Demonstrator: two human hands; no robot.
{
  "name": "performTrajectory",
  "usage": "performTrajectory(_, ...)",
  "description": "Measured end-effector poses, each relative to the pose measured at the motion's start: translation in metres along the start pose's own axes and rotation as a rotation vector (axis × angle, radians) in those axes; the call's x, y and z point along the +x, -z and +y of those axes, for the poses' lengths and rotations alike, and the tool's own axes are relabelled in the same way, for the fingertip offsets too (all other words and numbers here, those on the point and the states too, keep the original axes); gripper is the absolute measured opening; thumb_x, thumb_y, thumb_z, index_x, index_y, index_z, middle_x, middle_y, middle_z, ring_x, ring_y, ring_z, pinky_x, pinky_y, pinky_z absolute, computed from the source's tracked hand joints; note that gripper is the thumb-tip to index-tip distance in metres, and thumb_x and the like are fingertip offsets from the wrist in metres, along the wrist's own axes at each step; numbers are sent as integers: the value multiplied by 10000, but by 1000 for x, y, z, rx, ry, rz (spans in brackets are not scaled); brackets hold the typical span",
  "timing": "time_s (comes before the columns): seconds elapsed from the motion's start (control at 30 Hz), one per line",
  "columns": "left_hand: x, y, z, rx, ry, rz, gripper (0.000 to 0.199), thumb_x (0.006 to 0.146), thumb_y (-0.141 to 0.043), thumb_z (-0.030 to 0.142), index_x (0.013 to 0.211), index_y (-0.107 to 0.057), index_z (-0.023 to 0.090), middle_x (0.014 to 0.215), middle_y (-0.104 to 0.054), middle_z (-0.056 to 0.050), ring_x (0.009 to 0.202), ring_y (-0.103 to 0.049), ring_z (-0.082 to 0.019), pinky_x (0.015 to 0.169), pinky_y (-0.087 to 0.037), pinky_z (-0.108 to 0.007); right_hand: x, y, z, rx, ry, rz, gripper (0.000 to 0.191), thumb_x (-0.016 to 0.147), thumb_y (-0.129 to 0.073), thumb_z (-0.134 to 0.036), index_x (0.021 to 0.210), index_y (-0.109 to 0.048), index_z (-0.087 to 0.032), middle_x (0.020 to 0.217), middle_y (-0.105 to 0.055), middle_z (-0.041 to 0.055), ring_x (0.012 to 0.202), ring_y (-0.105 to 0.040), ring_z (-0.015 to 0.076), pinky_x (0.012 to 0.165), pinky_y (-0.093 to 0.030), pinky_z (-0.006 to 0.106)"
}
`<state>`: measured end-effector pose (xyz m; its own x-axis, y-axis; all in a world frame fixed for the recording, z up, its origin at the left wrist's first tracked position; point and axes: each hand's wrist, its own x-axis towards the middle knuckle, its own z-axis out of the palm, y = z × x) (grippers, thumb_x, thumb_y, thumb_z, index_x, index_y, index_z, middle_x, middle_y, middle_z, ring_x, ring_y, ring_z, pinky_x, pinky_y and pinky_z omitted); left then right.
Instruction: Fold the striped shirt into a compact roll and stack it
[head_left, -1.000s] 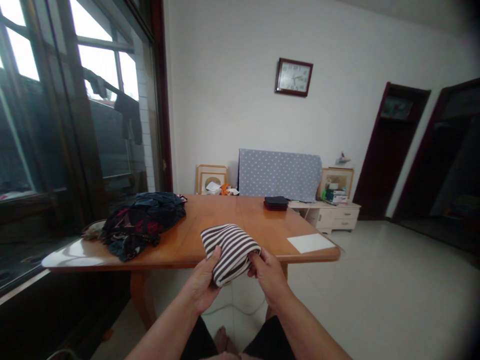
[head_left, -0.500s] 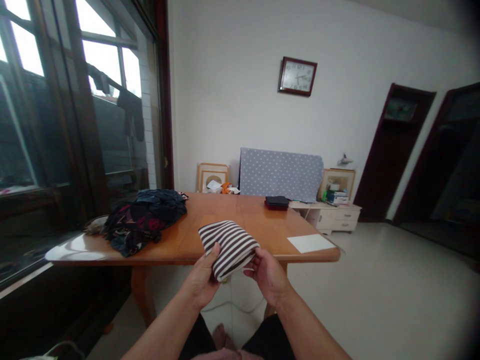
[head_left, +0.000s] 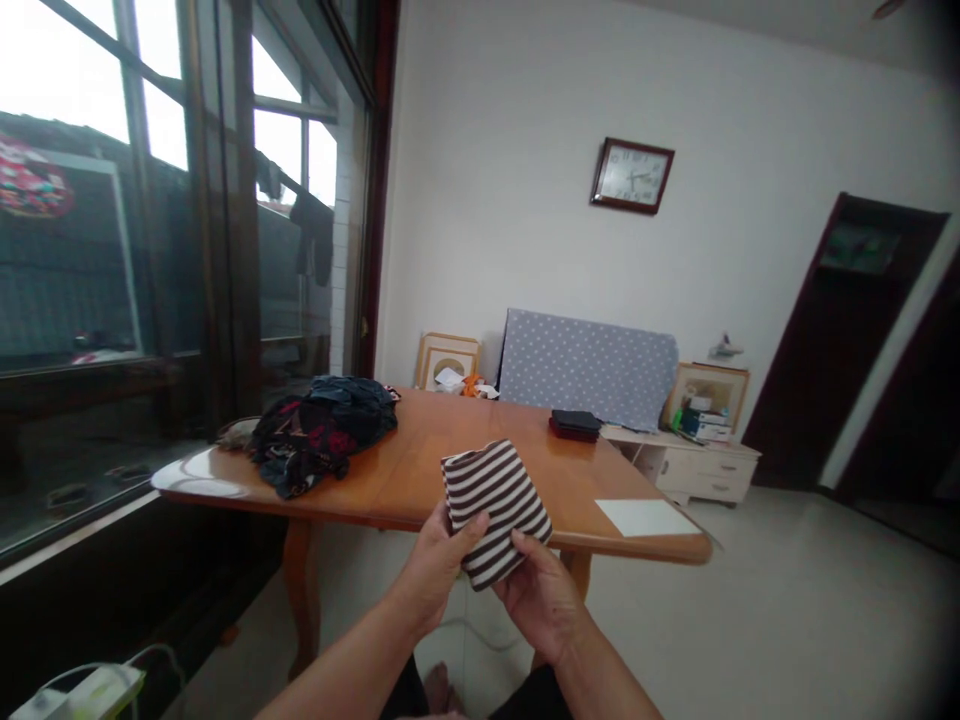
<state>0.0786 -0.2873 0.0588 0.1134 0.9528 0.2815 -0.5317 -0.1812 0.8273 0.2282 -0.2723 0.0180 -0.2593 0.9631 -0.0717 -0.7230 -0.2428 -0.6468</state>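
Observation:
A brown-and-white striped cloth (head_left: 499, 510), folded into a compact rectangle, is held up before me at the near edge of the wooden table (head_left: 420, 430). My left hand (head_left: 442, 560) grips its left lower side, thumb on top and the other fingers underneath. On the right lower side, my right hand (head_left: 540, 590) pinches it with the thumb over the front face. What garment or cloth it is cannot be made out. Farther left on the table lies a heap of dark clothes (head_left: 322, 430), some with a reddish pattern.
A dark folded stack (head_left: 574, 425) lies at the table's far right, and a white sheet (head_left: 645, 517) near its right corner. Behind stand a dotted cloth-covered panel (head_left: 589, 365) and a white cabinet (head_left: 712, 470). A power strip (head_left: 97, 690) is at lower left.
The striped cloth has been turned and tipped up more, its striped face toward me. My right thumb has come onto its front. The view has swung left.

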Motion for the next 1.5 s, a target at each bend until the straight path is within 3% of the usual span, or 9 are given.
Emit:
performTrajectory(0.33, -9, -3, 32, 226, -183, -110, 902, 723, -838, 267, 1495, -374, 230, 1405, -557, -147, 1211, -578, -313, 1011, -468, -386, -3, 30, -12, 8, 30, -91, 367, 707, -746, -264, 1069, -724, -209, 1198, -723, 56, 1192, -625, 266, 1091, -442, 455)
performTrajectory(0.5, -10, 1, 48, 474, -218, -170, 367, 919, -609, 404, 1221, -652, 201, 1194, -662, -102, 1066, -608, -240, 922, -462, -305, -13, 40, -20, -56, 82, -68, 355, 693, -731, -285, 1046, -728, -248, 1201, -721, 39, 1185, -623, 296, 1056, -455, 510)
performTrajectory(0.67, -5, 4, 46, 553, -131, -177, 247, 883, -648, 372, 1045, -621, 187, 864, -649, -19, 738, -566, -145, 646, -421, -226, -14, 45, -28, -72, 119, -47, 418, 649, -740, -248, 1067, -729, -246, 1161, -735, 40, 1150, -633, 310, 1037, -464, 523)
performTrajectory(0.97, 2, 15, 28, 782, -157, -173, 103, 884, -605, 280, 846, -578, 188, 727, -556, 27, 659, -484, -122, 582, -337, -223, -13, 50, -36, -108, 222, 86, 418, 665, -704, -205, 1078, -720, -267, 1164, -732, 1, 1113, -648, 264, 1016, -484, 460)
performTrajectory(1.1, 2, 14, 30, 832, -207, -99, 212, 897, -614, 332, 751, -578, 184, 690, -555, 16, 673, -496, -137, 616, -355, -236, -14, 51, -36, -72, 202, 95, 380, 677, -702, -211, 1053, -725, -265, 1148, -739, -7, 1114, -650, 248, 1020, -487, 434)
performTrajectory(1.2, -4, 9, 35, 581, -165, -147, 235, 892, -644, 396, 983, -649, 180, 828, -653, -29, 764, -589, -170, 706, -426, -256, -15, 50, -36, -50, 172, 59, 347, 697, -707, -224, 1042, -728, -260, 1147, -739, 0, 1134, -643, 251, 1038, -476, 441)
performTrajectory(1.3, -13, 2, 37, 244, -114, -231, 842, 737, -825, 384, 1460, -427, 214, 1195, -667, -127, 1061, -640, -274, 944, -457, -357, -17, 45, -36, -42, 182, 30, 321, 715, -718, -254, 1035, -729, -258, 1153, -737, 7, 1157, -635, 261, 1046, -471, 458)
performTrajectory(1.37, -18, -3, 34, 161, -119, -233, 1148, 578, -932, 288, 1543, -312, 238, 1364, -587, -150, 1256, -551, -319, 1084, -381, -398, -19, 38, -36, -59, 187, 3, 345, 712, -726, -279, 1057, -726, -254, 1167, -732, 23, 1173, -626, 283, 1032, -478, 488)
performTrajectory(1.5, -17, -14, 25, 53, -63, -270, 1014, 554, -935, 212, 1457, -473, 215, 1391, -580, -144, 1325, -495, -344, 1117, -376, -446, -21, 25, -31, -101, 138, -59, 441, 691, -734, -324, 1123, -715, -236, 1200, -717, 65, 1217, -593, 339, 1005, -484, 557)
